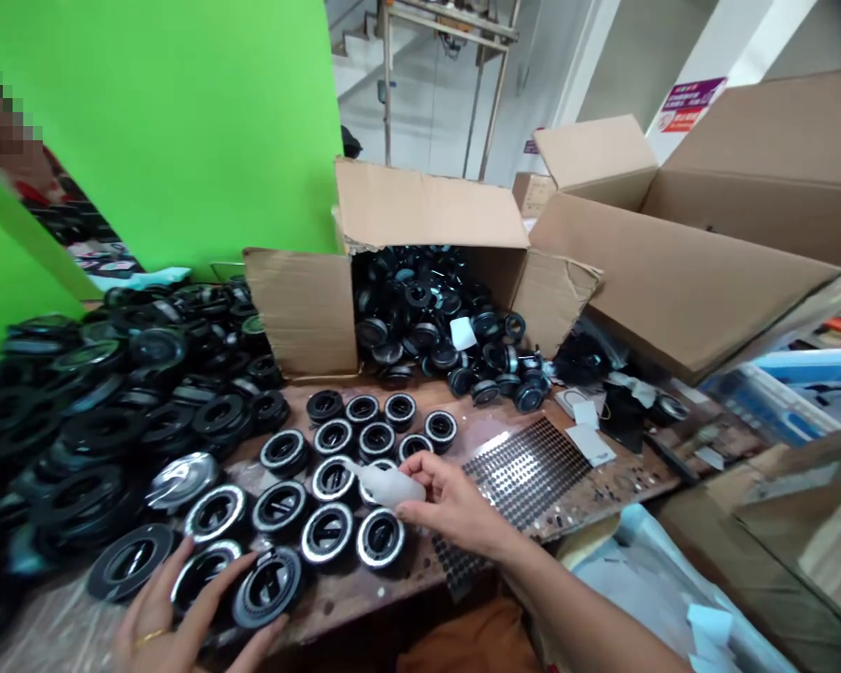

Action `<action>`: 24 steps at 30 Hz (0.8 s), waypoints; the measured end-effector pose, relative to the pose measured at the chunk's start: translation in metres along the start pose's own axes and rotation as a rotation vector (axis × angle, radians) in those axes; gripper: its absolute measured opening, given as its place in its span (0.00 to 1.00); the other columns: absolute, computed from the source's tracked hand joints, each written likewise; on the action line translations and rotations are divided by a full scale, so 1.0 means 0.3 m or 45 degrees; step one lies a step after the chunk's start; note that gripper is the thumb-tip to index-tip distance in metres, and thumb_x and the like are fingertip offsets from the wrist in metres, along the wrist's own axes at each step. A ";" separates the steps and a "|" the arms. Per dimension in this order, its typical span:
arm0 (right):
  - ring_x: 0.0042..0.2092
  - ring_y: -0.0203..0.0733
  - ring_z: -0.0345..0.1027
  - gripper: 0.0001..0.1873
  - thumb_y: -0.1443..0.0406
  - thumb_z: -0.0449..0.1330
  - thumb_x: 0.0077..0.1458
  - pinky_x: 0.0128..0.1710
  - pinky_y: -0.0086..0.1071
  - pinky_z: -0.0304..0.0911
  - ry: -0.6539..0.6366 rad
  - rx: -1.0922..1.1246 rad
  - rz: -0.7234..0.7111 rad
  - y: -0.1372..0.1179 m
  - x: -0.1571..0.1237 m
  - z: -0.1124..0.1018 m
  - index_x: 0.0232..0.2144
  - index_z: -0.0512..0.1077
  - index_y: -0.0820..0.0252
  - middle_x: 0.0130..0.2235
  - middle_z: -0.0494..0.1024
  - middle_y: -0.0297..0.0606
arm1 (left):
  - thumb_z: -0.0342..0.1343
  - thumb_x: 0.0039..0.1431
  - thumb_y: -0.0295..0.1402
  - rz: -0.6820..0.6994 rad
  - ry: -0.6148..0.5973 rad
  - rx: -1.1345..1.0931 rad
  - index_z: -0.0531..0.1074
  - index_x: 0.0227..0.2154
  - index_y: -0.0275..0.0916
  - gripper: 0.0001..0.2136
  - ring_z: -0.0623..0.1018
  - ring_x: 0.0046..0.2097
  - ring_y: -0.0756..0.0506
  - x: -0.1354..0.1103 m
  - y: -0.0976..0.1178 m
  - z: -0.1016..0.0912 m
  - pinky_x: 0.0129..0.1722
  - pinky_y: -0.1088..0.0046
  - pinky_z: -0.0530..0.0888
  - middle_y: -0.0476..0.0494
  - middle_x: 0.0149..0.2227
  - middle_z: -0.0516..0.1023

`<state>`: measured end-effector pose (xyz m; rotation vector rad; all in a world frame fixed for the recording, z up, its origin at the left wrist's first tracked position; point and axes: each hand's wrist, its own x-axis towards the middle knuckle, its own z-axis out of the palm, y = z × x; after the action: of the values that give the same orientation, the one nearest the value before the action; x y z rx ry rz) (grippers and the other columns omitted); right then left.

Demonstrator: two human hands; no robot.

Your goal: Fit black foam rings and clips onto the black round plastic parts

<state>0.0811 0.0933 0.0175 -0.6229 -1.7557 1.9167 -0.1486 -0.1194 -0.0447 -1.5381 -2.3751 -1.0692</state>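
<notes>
My right hand (455, 505) is closed around a small whitish squeeze bottle (392, 488). Its thin nozzle points left, over the round black parts. Several of these parts stand in rough rows, each with a pale shiny ring on top; one ringed part (380, 539) sits just below the bottle. At the lower left, my left hand (175, 608) has its fingers spread around a black round part (269, 587), with fingertips at its upper and lower edges. Another ringed part (206, 572) lies between its fingers. A flat black ring (132, 563) rests left of that hand.
Black round parts (133, 374) are heaped on the left. An open cardboard box (434, 210) on its side spills more behind the rows. A sheet of small black dots (525, 472) lies to the right. A larger carton (687, 271) stands at the back right.
</notes>
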 end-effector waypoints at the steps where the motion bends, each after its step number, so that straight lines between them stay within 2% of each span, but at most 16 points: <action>1: 0.31 0.33 0.65 0.17 0.66 0.68 0.44 0.30 0.25 0.58 -0.010 0.077 0.038 0.007 0.007 0.013 0.37 0.69 0.59 0.31 0.73 0.29 | 0.60 0.47 0.44 0.018 0.015 0.037 0.66 0.48 0.63 0.23 0.56 0.64 0.27 0.001 0.015 0.000 0.61 0.36 0.52 0.57 0.66 0.50; 4: 0.32 0.34 0.67 0.19 0.64 0.72 0.38 0.33 0.27 0.60 -0.005 0.216 0.140 0.023 0.010 0.048 0.34 0.71 0.60 0.32 0.75 0.31 | 0.63 0.47 0.41 0.019 -0.006 0.126 0.67 0.45 0.47 0.21 0.58 0.62 0.26 -0.014 0.075 -0.011 0.58 0.38 0.58 0.40 0.63 0.54; 6: 0.32 0.35 0.68 0.20 0.63 0.73 0.36 0.34 0.28 0.61 0.037 0.263 0.193 0.031 0.008 0.065 0.34 0.73 0.61 0.32 0.76 0.32 | 0.64 0.48 0.39 -0.046 -0.052 0.137 0.67 0.45 0.44 0.21 0.55 0.63 0.27 -0.030 0.116 -0.022 0.57 0.40 0.59 0.35 0.62 0.54; 12: 0.28 0.31 0.60 0.19 0.60 0.72 0.41 0.28 0.25 0.55 0.085 0.287 0.259 0.053 0.047 0.116 0.36 0.75 0.61 0.29 0.74 0.32 | 0.68 0.43 0.34 -0.235 -0.117 0.028 0.66 0.46 0.43 0.26 0.47 0.66 0.30 -0.058 0.174 -0.047 0.61 0.44 0.55 0.36 0.65 0.49; 15: 0.26 0.31 0.56 0.18 0.56 0.68 0.47 0.26 0.25 0.52 0.082 0.101 0.195 0.052 0.065 0.156 0.36 0.74 0.61 0.26 0.70 0.30 | 0.69 0.42 0.35 -0.273 -0.115 -0.021 0.66 0.46 0.44 0.27 0.45 0.67 0.31 -0.069 0.177 -0.051 0.62 0.45 0.53 0.38 0.66 0.47; 20: 0.34 0.37 0.62 0.17 0.54 0.63 0.53 0.34 0.28 0.57 0.040 -0.247 -0.014 0.039 0.077 0.220 0.39 0.71 0.60 0.33 0.73 0.34 | 0.70 0.40 0.36 -0.284 -0.114 -0.028 0.66 0.47 0.44 0.29 0.45 0.67 0.32 -0.078 0.169 -0.048 0.63 0.48 0.51 0.39 0.66 0.46; 24: 0.33 0.38 0.61 0.17 0.53 0.60 0.55 0.34 0.29 0.57 0.009 -0.432 -0.087 0.038 0.082 0.239 0.38 0.71 0.60 0.33 0.71 0.34 | 0.70 0.40 0.37 -0.266 -0.109 -0.026 0.67 0.47 0.44 0.29 0.46 0.67 0.31 -0.076 0.162 -0.046 0.63 0.48 0.52 0.38 0.66 0.47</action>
<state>0.0175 0.0512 0.0115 -0.6737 -2.0893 1.5813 -0.1006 -0.1336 -0.0208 -1.3925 -2.6387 -1.0891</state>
